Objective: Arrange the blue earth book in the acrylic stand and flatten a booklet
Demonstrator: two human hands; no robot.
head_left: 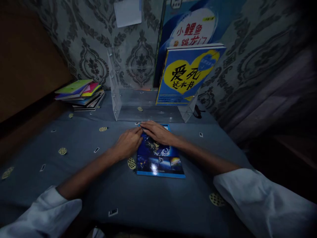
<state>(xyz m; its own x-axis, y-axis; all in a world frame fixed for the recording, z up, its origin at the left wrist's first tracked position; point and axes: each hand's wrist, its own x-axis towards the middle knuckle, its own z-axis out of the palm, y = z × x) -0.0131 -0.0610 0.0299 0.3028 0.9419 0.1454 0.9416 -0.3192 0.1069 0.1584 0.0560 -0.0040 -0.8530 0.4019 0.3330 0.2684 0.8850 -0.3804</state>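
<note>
A thin book (158, 167) with a dark blue, glossy cover of space pictures lies flat on the cloth in front of me. My left hand (130, 141) is at its upper left edge, fingers bent and close together, the thumb side against the cover. My right hand (158, 132) rests palm down across the top of the cover, its fingers stretched out to the left. The fingertips of both hands meet near the upper left corner. Part of the cover is hidden under them.
Behind the book stands a clear acrylic rack (115, 96). A blue and yellow book (182, 76) leans in its right side, before a larger blue book (193, 28). A messy pile of books (80, 94) sits at the back left. Grey patterned cloth (96, 178) covers the surface.
</note>
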